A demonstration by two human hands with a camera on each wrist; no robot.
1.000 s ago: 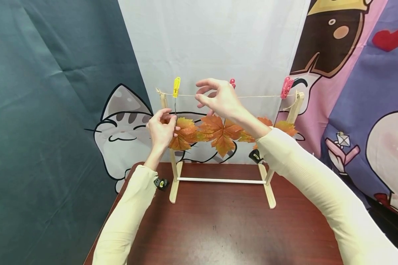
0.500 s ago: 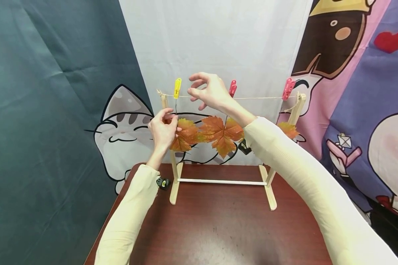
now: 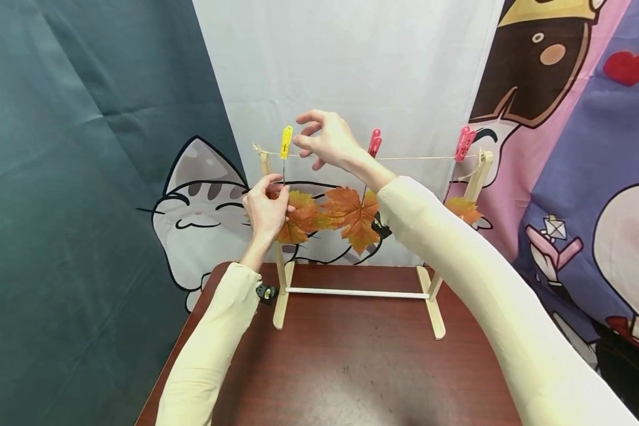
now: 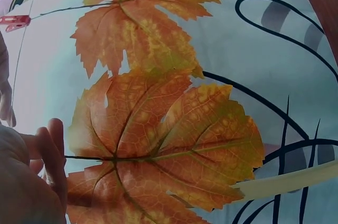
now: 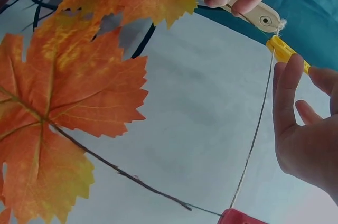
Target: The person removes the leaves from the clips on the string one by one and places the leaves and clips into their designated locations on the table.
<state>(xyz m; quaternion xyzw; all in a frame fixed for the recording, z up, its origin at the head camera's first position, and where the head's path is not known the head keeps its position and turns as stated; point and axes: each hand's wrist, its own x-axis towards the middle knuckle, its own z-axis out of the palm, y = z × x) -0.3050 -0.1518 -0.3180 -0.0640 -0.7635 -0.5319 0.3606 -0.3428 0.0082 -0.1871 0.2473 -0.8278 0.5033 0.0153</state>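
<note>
My left hand point(image 3: 266, 210) pinches the thin dark stem of an orange artificial maple leaf point(image 3: 301, 220) at the rack's left end. Above it a yellow clothespin point(image 3: 286, 142) stands on the string point(image 3: 415, 158), and the stem runs up to it. My right hand point(image 3: 330, 139) is just right of the clothespin, fingers loosely bent. A narrow gap shows there in the head view, though in the right wrist view its fingertips overlap the yellow clothespin point(image 5: 284, 50). Beside the first leaf, a second maple leaf point(image 3: 358, 222) hangs under a red clothespin point(image 3: 374, 143).
The wooden rack point(image 3: 280, 302) stands on a brown table point(image 3: 346, 361), with a white rod point(image 3: 357, 292) low between its feet. Another red clothespin point(image 3: 464, 144) and a leaf point(image 3: 463, 208) are at the right, partly behind my right sleeve. Printed cloth hangs behind.
My right hand has moved left and slightly up, closer to the yellow clothespin. The left hand stays at the leaf stem, almost unmoved.
</note>
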